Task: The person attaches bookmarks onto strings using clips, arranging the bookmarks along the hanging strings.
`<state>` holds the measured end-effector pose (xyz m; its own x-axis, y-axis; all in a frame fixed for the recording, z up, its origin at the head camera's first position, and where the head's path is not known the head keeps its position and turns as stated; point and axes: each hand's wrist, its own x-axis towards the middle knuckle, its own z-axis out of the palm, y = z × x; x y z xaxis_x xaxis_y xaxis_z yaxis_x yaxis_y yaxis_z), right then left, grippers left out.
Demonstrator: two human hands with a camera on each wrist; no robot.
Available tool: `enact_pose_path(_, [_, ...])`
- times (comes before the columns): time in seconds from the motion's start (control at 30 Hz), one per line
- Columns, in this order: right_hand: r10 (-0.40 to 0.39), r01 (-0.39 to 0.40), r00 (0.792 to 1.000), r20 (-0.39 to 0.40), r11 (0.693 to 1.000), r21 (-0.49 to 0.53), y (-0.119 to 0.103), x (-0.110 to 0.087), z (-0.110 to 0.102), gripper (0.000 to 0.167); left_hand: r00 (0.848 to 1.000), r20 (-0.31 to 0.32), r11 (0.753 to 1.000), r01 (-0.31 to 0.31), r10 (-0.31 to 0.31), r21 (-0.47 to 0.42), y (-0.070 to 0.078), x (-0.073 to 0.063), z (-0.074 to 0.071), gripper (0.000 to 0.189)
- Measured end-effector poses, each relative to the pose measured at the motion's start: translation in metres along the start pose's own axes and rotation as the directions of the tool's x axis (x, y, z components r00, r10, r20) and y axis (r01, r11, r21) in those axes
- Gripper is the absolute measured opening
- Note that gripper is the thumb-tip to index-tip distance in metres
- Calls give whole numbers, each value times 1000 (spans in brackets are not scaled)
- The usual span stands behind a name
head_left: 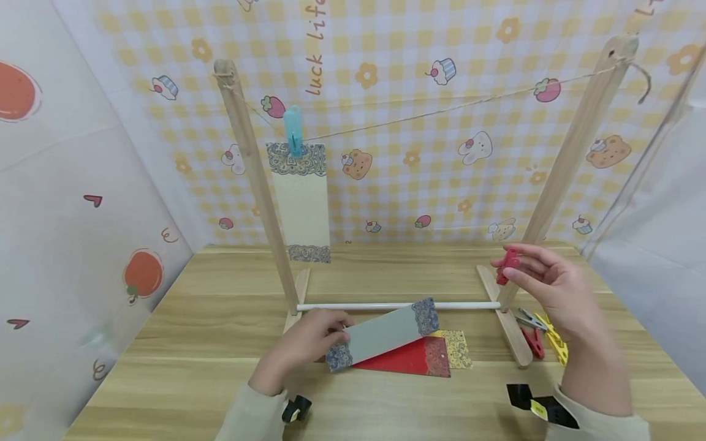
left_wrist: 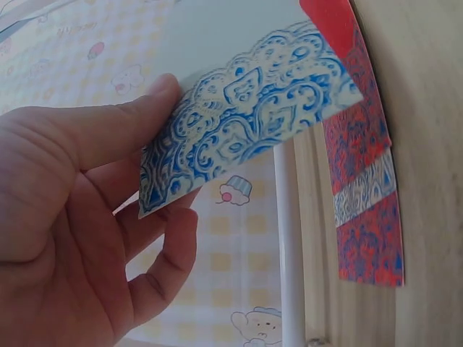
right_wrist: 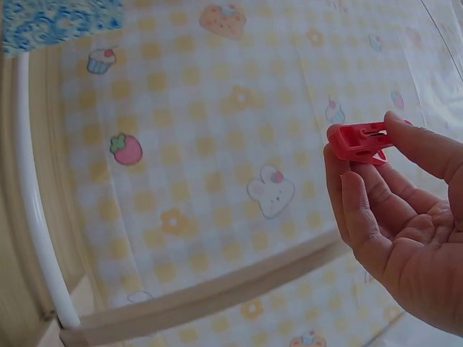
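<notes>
My left hand (head_left: pixel 314 337) pinches one end of a pale grey-green paper strip (head_left: pixel 380 337) with blue lace-patterned ends, thumb on its face in the left wrist view. The strip is tilted and held above a red strip (head_left: pixel 408 360) and a yellow-patterned strip (head_left: pixel 456 349) on the table. A red clothespin (head_left: pixel 508 266) is pinched between thumb and fingers of my right hand (head_left: pixel 557 288), near the right post's foot. From the string (head_left: pixel 397 122) hangs a cream strip (head_left: pixel 301 208) with patterned ends, clipped by a light blue clothespin (head_left: pixel 294 131).
Two wooden posts, left (head_left: pixel 256 184) and right (head_left: pixel 576 147), carry the string, with a white rod (head_left: pixel 386 306) joining their feet. Beside the right foot lie a red clothespin (head_left: pixel 534 343), yellow clothespins (head_left: pixel 556 343) and a grey clothespin (head_left: pixel 529 318). A checked cloth (head_left: pixel 408 184) hangs behind.
</notes>
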<state>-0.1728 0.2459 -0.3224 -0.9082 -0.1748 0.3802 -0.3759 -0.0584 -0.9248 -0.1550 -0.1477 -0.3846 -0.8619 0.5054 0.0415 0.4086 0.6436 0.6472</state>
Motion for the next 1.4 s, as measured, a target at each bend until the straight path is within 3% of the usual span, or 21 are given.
enact_pose_path(0.27, [79,-68,995,69,987,-145,2,11,23,34,998,-61,1000,-15,16,8,-3,-5,-7,12])
enact_pose_path(0.43, [118,-98,991,69,965,-242,-3,19,40,36,993,-116,999,-38,38,-2,-2,-8,-14,10])
enact_pose_path(0.57, [94,-69,993,66,948,-312,-8,25,52,38,989,-147,999,-31,29,-12,0,-11,-21,11])
enact_pose_path(1.13, [19,2,996,90,976,-218,-35,49,88,33,962,-271,999,-36,42,26,6,-13,-31,8])
enact_pose_path(1.4, [31,-13,996,81,977,-215,-52,60,103,39,946,-323,999,-32,30,0,8,-13,-34,9])
